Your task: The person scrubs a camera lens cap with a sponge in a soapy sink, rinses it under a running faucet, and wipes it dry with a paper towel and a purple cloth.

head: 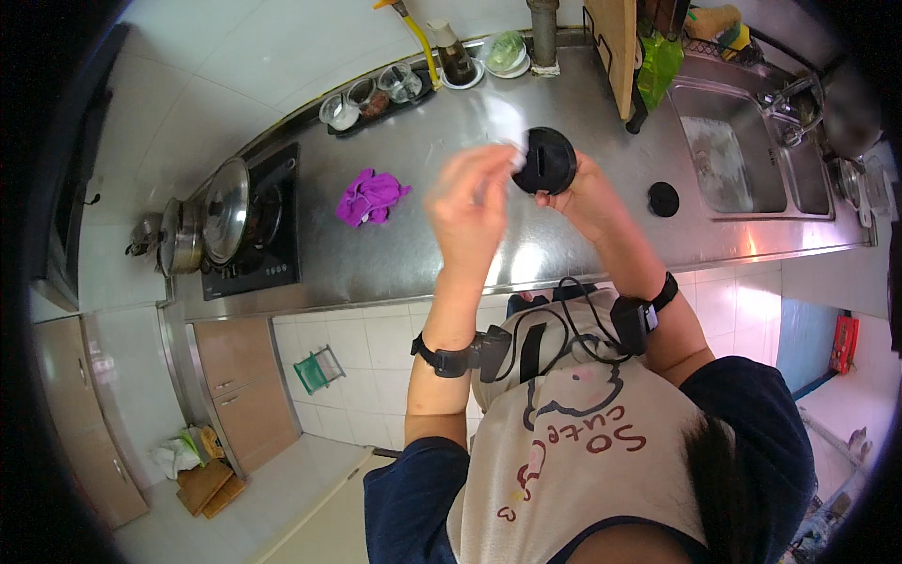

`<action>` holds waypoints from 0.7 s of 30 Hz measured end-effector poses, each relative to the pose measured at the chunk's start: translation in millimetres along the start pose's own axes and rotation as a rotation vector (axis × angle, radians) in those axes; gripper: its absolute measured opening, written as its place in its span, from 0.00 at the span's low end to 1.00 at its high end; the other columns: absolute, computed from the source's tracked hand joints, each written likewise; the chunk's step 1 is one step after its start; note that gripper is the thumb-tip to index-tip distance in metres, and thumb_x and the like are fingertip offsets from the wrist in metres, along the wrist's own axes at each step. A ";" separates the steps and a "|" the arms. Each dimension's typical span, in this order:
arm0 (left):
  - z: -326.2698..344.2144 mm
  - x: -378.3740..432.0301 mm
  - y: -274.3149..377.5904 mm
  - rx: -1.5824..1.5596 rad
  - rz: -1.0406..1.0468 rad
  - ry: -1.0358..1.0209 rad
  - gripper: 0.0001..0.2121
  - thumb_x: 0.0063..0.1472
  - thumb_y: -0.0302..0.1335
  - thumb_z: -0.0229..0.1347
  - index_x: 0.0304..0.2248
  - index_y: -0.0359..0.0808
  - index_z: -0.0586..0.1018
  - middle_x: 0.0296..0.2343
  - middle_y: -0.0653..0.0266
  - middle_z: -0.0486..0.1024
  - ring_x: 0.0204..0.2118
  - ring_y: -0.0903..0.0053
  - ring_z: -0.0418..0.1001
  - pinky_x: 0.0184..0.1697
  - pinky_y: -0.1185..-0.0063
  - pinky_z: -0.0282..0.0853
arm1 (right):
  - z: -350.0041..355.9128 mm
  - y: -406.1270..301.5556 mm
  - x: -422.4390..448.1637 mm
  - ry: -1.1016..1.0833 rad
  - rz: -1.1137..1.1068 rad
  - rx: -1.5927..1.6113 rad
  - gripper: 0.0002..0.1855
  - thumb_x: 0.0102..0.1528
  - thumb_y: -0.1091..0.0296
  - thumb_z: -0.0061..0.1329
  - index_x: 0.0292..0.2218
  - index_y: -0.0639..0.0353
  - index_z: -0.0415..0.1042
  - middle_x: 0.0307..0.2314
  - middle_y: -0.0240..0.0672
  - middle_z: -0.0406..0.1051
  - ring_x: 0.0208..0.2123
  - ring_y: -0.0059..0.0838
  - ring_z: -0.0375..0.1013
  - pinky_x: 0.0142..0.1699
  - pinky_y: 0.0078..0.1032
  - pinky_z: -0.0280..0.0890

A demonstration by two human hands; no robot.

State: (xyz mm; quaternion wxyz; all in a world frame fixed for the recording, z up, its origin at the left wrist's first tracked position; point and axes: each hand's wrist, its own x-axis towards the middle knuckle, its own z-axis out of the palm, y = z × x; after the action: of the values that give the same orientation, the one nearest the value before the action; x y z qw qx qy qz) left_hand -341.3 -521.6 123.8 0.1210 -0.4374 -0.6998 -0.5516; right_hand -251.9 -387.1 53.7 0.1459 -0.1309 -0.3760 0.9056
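My right hand (581, 194) grips a round black disc (553, 161), like a lid, with a slot near its middle, above the steel counter. Close against the disc's left side is my left hand (472, 190), blurred, its fingers pinched together. A small white thing (520, 158) shows at those fingertips; blur hides what it is. A smaller black round piece (663, 199) lies on the counter to the right, near the sink. A crumpled purple cloth (372, 197) rests on the counter to the left of my hands.
Left stands a cooktop (282, 271) with a lidded pan (227, 211) and a pot (182, 236). Seasoning jars (363, 97), a dark bottle (456, 62) and a bowl of greens (507, 53) line the wall. A cutting board (613, 56) stands before the double sink (761, 204).
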 end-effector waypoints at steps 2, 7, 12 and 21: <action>-2.6 5.5 0.3 -0.089 -0.040 0.065 0.06 0.50 0.16 0.57 0.30 0.32 0.81 0.28 0.61 0.78 0.30 0.77 0.76 0.33 0.81 0.71 | -0.1 -2.6 -2.4 -0.040 0.020 0.020 0.14 0.56 0.75 0.42 0.45 0.57 0.65 0.36 0.31 0.70 0.36 0.23 0.70 0.33 0.23 0.67; 11.0 -3.7 13.9 0.005 0.192 -0.171 0.08 0.46 0.15 0.58 0.29 0.33 0.80 0.28 0.62 0.76 0.29 0.71 0.75 0.31 0.80 0.70 | 26.2 -3.6 -9.9 0.041 -0.003 0.035 0.13 0.56 0.75 0.42 0.44 0.58 0.65 0.35 0.32 0.70 0.36 0.23 0.70 0.33 0.22 0.67; 19.6 2.6 4.4 0.111 0.144 -0.011 0.09 0.44 0.15 0.59 0.28 0.34 0.80 0.26 0.61 0.75 0.27 0.69 0.74 0.28 0.78 0.69 | 21.9 1.4 -8.3 -0.003 -0.100 -0.108 0.12 0.56 0.75 0.41 0.44 0.58 0.65 0.35 0.32 0.69 0.35 0.23 0.71 0.34 0.21 0.68; 20.8 7.0 -3.0 0.170 0.192 -0.046 0.08 0.45 0.15 0.57 0.27 0.33 0.79 0.26 0.60 0.75 0.27 0.66 0.73 0.30 0.75 0.69 | 28.6 -1.7 -8.9 0.098 -0.064 -0.111 0.10 0.57 0.78 0.39 0.41 0.57 0.66 0.33 0.29 0.68 0.31 0.19 0.68 0.33 0.20 0.67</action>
State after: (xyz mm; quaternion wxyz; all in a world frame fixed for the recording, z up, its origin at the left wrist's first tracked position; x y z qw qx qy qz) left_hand -341.1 -500.0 118.8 0.1937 -0.5031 -0.7015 -0.4662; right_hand -253.3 -407.5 75.5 0.1857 -0.1708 -0.4223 0.8706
